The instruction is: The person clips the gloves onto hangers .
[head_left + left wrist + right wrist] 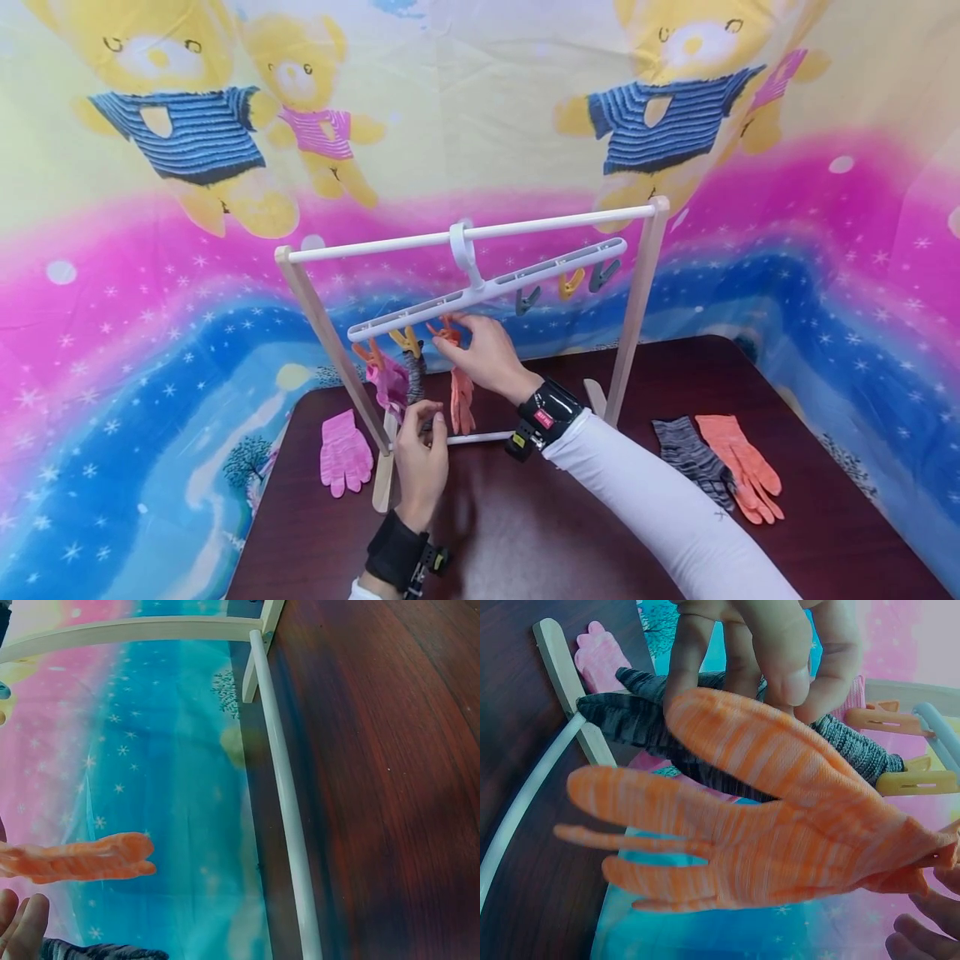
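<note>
In the head view my right hand (487, 354) reaches up to the white hanger (487, 289) and pinches the orange clothespin (444, 332) at its middle. An orange glove (462, 400) hangs from that clothespin, fingers down; the right wrist view shows its striped orange knit. My left hand (422, 458) is lower, fingers loosely bent, holding nothing. In the right wrist view the left fingers (739, 645) overlap a grey-black glove (727, 776), close by the orange glove's thumb. That grey-black glove hangs from a yellow clothespin (405, 340). Leftmost, a pink glove (390, 383) hangs from another orange clothespin (369, 353).
The hanger hooks over the white top bar (555, 223) of a wooden stand (633, 317). Grey-green (527, 300) and yellow clothespins (572, 283) dangle at its right. A pink glove (346, 454) lies left on the dark table (540, 517); grey-black (690, 454) and orange gloves (738, 467) lie right.
</note>
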Tool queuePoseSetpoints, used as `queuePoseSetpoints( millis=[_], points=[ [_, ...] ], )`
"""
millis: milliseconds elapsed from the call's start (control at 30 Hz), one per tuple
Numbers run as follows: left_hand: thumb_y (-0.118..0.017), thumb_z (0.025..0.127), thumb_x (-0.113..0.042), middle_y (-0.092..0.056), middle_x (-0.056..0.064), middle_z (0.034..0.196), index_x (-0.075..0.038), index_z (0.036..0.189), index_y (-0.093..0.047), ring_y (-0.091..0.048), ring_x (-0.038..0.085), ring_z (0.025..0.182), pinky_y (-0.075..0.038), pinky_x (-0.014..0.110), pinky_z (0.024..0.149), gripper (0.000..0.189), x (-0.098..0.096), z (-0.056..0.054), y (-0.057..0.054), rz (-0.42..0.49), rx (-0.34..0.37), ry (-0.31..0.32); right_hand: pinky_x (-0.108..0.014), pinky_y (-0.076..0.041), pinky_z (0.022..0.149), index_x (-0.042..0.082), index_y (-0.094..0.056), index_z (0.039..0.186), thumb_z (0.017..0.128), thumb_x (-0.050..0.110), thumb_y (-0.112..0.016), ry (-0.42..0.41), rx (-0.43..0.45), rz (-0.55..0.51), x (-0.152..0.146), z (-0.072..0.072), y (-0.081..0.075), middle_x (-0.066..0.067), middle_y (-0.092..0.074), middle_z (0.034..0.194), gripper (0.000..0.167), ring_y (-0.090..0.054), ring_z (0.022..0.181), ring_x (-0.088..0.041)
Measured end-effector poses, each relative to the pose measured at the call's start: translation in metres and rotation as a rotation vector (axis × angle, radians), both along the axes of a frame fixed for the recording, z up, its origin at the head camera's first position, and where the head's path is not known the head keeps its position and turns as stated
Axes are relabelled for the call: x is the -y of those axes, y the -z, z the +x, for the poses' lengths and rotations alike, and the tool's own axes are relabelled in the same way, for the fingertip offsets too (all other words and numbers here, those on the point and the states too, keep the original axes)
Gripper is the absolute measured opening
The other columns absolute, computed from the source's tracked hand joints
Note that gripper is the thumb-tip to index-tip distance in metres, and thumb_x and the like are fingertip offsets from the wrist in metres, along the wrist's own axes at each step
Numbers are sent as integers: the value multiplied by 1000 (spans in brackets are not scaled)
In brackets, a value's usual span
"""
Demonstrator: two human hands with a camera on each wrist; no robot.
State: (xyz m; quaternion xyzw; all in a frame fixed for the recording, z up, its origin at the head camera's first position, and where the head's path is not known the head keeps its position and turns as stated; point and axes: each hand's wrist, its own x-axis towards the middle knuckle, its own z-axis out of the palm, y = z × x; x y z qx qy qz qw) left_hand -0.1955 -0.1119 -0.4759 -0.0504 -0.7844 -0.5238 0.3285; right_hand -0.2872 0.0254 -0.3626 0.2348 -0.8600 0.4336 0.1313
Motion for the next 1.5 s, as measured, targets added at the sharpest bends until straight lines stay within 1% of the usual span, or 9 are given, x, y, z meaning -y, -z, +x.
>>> queuePoseSetpoints(
  millis=[133,200,267,333,400,500,767,1033,1500],
  points=[
    [-60,99,-7,-72,14,107,-6,112,-65,-71,21,98,-59,27,72,14,3,1,1,-9,6,-3,-25,-32,55,10,-65,134,95,36,-69,-2,6,4,-1,3,1,-8,-70,131,47,-45,57,-15],
    [-60,100,-7,-72,14,107,-6,112,-65,-71,21,99,-60,29,72,14,4,0,2,-8,2,-1,-27,-39,60,10,-65,135,95,36,-69,0,12,2,-3,5,1,-8,-68,133,48,-59,70,-18],
    [-60,100,-7,-72,14,107,-5,113,-65,-71,23,99,-60,29,72,14,5,0,3,-8,-4,6,-31,-49,70,11,-64,136,95,37,-68,5,16,-1,-4,6,2,-8,-67,135,48,-68,93,-21],
    [-60,100,-7,-72,15,107,-5,113,-65,-71,25,100,-60,29,72,14,6,0,4,-4,-8,12,-37,-54,83,12,-63,137,96,38,-67,9,17,-6,-6,8,3,-7,-67,136,49,-67,114,-23],
    [-60,100,-7,-72,14,107,-3,113,-65,-72,27,100,-60,29,73,15,6,1,3,-2,-9,14,-42,-55,89,12,-63,138,97,39,-65,8,18,-17,-8,9,4,-8,-67,136,49,-64,122,-24],
    [-60,100,-6,-73,12,107,-4,113,-65,-73,27,99,-60,30,73,15,5,2,3,-3,-10,11,-45,-56,89,11,-62,138,98,40,-63,6,18,-36,-11,10,7,-8,-67,135,49,-64,123,-25],
    [-60,99,-5,-73,11,107,-7,113,-66,-72,22,97,-59,26,73,15,6,4,5,-4,-8,21,-48,-50,106,11,-64,136,98,42,-63,30,-10,-52,-21,16,15,-7,-67,136,49,-61,130,-24],
    [-60,99,-6,-72,8,105,-6,113,-65,-67,12,94,-59,25,71,15,8,6,6,-38,-4,6,-50,-47,109,13,-61,139,99,39,-63,38,-11,-34,-29,22,26,-8,-63,141,49,-57,135,-26],
    [-62,98,-5,-72,12,105,-6,112,-65,-69,16,98,-62,32,73,14,9,8,8,-55,10,5,-52,-45,111,11,-63,137,98,36,-63,38,-17,-19,-40,30,48,-11,-64,140,46,-56,137,-29]
  ],
)
